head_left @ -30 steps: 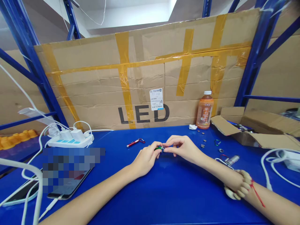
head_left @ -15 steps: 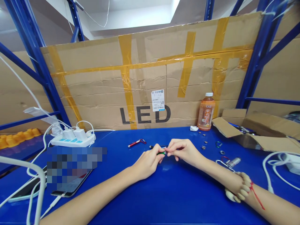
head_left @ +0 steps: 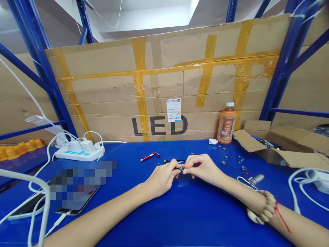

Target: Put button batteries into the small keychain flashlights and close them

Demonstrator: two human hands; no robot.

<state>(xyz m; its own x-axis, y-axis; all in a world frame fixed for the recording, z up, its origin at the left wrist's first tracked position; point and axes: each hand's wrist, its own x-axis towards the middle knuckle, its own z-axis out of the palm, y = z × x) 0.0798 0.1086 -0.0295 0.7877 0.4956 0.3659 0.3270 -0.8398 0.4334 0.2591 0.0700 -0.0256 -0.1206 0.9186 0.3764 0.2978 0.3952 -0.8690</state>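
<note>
My left hand is closed around a small green keychain flashlight, of which only a sliver shows between the fingers. Its silver end points right, toward my right hand, whose thumb and fingertips pinch at that end; whether they also hold a tiny loose part is hidden. Just behind the hands lies a black keychain flashlight, partly covered by my left fingers. To the left of it, a red keychain flashlight with a carabiner clip rests on the blue table.
Small metal pieces, a green carabiner and a silver ring lie to the right. Beyond stand an orange drink bottle and an open cardboard box. At left are a power strip, white cables and a phone.
My right fingers have shifted slightly, and the silver end of the flashlight shows more clearly. A small metal piece is now visible behind my right hand. The view has moved a little.
</note>
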